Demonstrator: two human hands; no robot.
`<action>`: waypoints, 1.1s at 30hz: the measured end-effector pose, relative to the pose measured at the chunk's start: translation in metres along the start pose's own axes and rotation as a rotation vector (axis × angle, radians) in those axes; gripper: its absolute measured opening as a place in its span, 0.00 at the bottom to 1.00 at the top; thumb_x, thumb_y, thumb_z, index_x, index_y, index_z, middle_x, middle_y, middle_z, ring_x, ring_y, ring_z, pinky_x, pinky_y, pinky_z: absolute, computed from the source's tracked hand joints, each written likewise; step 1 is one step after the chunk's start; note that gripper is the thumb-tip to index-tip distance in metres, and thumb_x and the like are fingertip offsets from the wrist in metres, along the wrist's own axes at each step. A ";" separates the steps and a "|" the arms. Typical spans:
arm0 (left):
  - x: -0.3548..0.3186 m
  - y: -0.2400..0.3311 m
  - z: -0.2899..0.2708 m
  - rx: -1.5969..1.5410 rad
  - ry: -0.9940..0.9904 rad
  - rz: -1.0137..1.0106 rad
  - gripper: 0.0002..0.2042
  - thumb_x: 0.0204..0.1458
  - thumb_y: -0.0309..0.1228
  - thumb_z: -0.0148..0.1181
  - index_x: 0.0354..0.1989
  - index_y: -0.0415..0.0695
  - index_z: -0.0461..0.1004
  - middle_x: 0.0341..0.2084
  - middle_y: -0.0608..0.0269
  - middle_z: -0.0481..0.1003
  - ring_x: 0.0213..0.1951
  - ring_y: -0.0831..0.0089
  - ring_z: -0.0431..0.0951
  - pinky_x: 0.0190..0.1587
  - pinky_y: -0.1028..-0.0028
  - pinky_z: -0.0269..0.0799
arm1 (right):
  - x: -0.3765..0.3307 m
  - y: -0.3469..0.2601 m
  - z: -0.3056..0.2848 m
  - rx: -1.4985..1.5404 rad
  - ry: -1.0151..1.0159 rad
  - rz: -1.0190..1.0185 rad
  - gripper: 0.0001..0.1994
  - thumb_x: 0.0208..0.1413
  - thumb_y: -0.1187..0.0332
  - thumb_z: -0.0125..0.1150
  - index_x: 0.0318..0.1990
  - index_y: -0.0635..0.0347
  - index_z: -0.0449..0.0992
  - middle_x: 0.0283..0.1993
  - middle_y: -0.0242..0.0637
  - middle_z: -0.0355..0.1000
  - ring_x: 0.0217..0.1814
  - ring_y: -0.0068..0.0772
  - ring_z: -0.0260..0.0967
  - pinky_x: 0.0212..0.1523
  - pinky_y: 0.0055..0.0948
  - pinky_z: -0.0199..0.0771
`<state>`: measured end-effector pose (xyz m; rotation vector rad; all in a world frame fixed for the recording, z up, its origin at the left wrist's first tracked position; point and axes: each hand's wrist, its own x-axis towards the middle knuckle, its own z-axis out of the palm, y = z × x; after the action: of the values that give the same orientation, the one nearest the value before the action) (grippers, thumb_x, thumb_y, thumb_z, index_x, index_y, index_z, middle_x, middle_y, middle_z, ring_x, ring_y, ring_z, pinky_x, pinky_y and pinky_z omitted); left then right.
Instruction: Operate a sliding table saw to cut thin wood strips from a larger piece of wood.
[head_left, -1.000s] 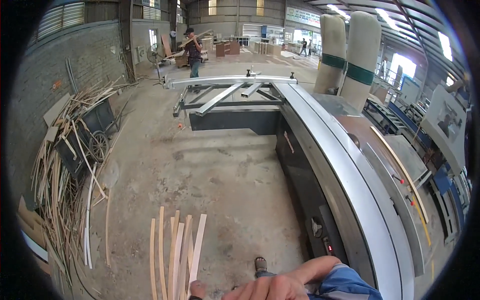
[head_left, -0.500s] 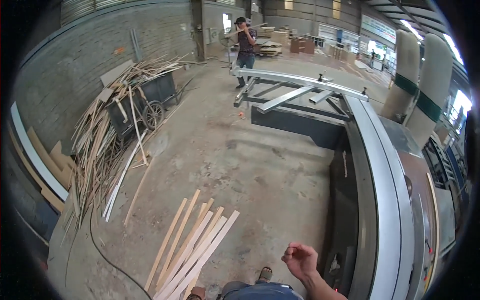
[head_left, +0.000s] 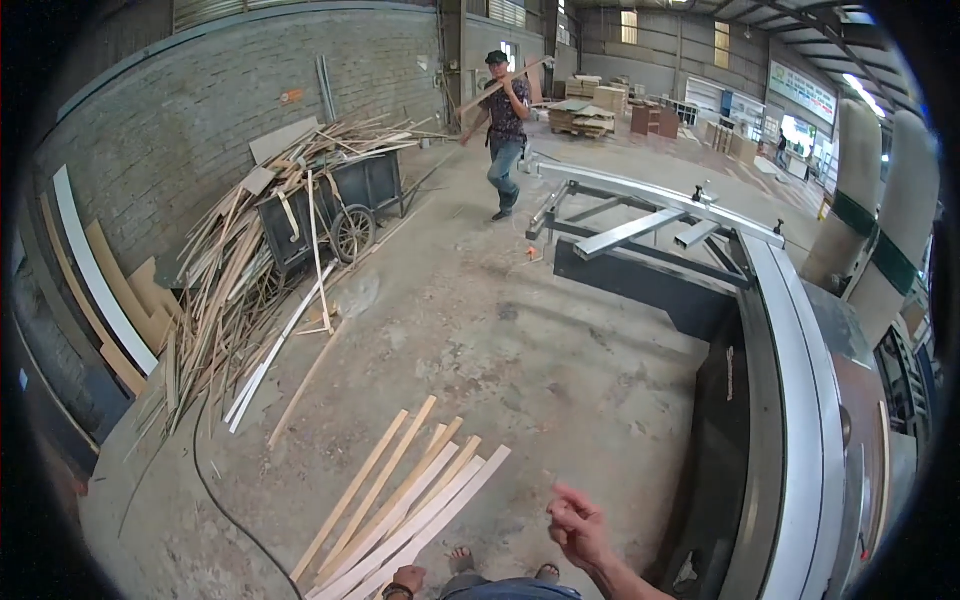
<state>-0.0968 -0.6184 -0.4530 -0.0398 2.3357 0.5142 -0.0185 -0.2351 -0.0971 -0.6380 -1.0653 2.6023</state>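
My right hand [head_left: 578,528] is raised at the lower middle, over the floor between the strips and the machine. Its index finger reaches out, the other fingers are loosely bent, and nothing shows in it. My left hand [head_left: 408,578] hangs at the lower edge with a band at its wrist. Its fingers are hidden, and it overlaps the near ends of several pale wood strips [head_left: 418,515]. These lie side by side on the floor, slightly fanned out. Whether the hand touches them I cannot tell.
A long sliding table saw [head_left: 800,400] runs along my right, its metal frame [head_left: 625,232] reaching across ahead. A wheeled cart [head_left: 365,190] with piled scrap wood [head_left: 215,260] stands at the left. A cable [head_left: 232,520] crosses the floor. Ahead, a person [head_left: 505,125] carries wood on a shoulder.
The person ahead has come closer with the wood. My view has shifted, so the machine sits farther right. My right hand has turned and its index finger is now more extended.
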 end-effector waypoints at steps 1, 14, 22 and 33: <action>0.006 -0.004 -0.010 -0.009 0.004 0.002 0.23 0.51 0.53 0.54 0.40 0.45 0.82 0.40 0.51 0.80 0.47 0.53 0.79 0.54 0.59 0.73 | 0.011 -0.008 0.011 -0.120 0.019 -0.124 0.33 0.49 0.86 0.55 0.66 0.58 0.63 0.52 0.47 0.74 0.22 0.19 0.64 0.17 0.20 0.60; 0.071 -0.048 -0.076 0.379 -0.106 0.247 0.17 0.57 0.42 0.44 0.41 0.50 0.81 0.43 0.55 0.79 0.48 0.53 0.78 0.52 0.57 0.74 | 0.047 -0.242 0.215 -0.479 -0.281 -1.458 0.50 0.49 0.88 0.54 0.76 0.42 0.36 0.78 0.54 0.36 0.17 0.07 0.54 0.13 0.10 0.55; 0.081 -0.043 -0.086 0.591 -0.137 0.433 0.15 0.56 0.36 0.45 0.43 0.49 0.80 0.43 0.55 0.80 0.49 0.55 0.79 0.51 0.57 0.76 | 0.081 -0.273 0.227 -0.578 -0.277 -1.486 0.44 0.55 0.85 0.53 0.75 0.44 0.41 0.78 0.52 0.38 0.18 0.06 0.51 0.15 0.08 0.55; 0.070 -0.021 -0.107 -0.019 -0.083 0.058 0.20 0.56 0.44 0.45 0.38 0.43 0.81 0.40 0.47 0.79 0.47 0.50 0.78 0.52 0.54 0.73 | 0.100 -0.261 0.228 -0.697 -0.297 -1.452 0.43 0.57 0.82 0.53 0.76 0.43 0.39 0.78 0.48 0.39 0.19 0.06 0.56 0.18 0.07 0.61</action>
<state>-0.2150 -0.6697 -0.4377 0.0395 2.2564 0.5557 -0.1979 -0.1501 0.2039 0.3923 -1.6267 1.0485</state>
